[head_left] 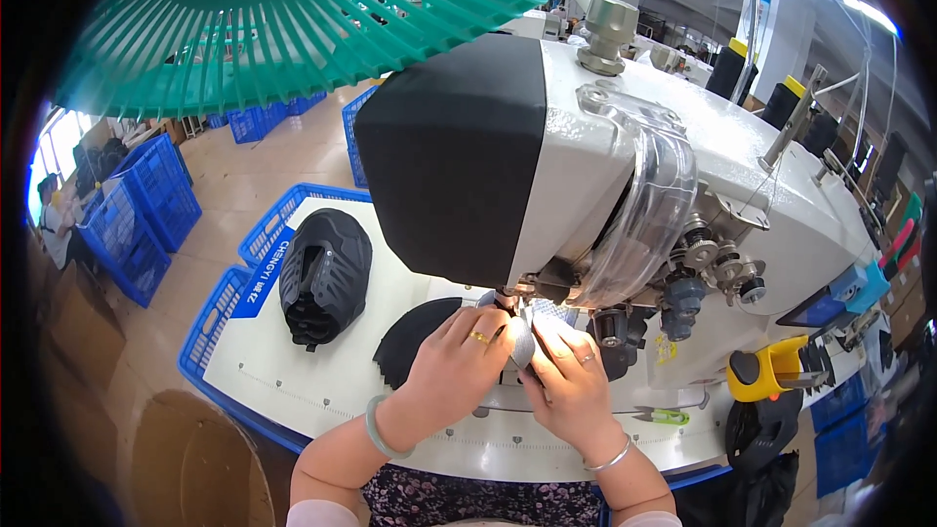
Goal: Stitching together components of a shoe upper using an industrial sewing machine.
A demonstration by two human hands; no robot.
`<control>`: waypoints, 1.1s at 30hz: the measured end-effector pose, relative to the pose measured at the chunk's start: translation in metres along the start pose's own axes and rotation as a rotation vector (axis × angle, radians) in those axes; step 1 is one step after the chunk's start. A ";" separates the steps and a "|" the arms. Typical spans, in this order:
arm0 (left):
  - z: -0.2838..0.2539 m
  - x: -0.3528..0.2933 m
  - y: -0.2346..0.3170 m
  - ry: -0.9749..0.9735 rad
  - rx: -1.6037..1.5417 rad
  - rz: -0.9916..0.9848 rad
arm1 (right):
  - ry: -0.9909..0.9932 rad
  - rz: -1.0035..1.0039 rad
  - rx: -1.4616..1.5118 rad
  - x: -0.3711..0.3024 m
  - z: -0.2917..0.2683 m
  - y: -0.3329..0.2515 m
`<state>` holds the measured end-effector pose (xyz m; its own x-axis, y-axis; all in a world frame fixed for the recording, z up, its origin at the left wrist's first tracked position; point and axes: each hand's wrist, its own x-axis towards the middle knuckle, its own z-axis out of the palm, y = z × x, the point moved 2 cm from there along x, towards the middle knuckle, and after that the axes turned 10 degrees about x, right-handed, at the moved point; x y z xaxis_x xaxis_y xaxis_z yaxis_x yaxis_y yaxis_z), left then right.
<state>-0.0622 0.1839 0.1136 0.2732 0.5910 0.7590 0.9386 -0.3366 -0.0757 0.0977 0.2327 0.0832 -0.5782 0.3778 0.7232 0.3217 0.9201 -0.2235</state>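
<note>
A white sewing machine point(615, 166) with a black end cover stands in front of me. Below its needle area, both hands pinch a small grey and black fabric piece point(524, 345), which looks like part of a shoe upper. My left hand point(454, 356) holds its left side with bent fingers. On the other side, my right hand point(568, 371) grips the edge between thumb and fingers. Fingers partly hide the piece and the needle. Dark cut fabric point(415, 340) lies flat beside my left hand. Farther left sits a stack of black shoe uppers point(326, 273).
Green-handled thread snips point(669, 417) lie right of my right hand, near a yellow holder point(766, 368). A blue basket point(210, 322) borders the white table point(361, 420) on the left. Overhead at left hangs a green fan guard point(293, 29). A cardboard bin point(195, 459) stands lower left.
</note>
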 end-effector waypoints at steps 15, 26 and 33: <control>0.006 -0.011 0.002 0.116 -0.019 -0.087 | 0.041 -0.061 0.030 -0.007 0.005 -0.002; 0.004 -0.006 -0.003 0.082 -0.038 -0.062 | 0.119 -0.013 -0.013 -0.006 0.020 -0.012; 0.006 -0.009 -0.004 0.044 -0.053 -0.054 | 0.109 0.075 0.125 -0.007 0.010 -0.012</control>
<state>-0.0675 0.1840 0.1030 0.2122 0.5765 0.7890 0.9388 -0.3444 -0.0008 0.0904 0.2196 0.0739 -0.4690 0.4383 0.7668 0.2613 0.8982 -0.3536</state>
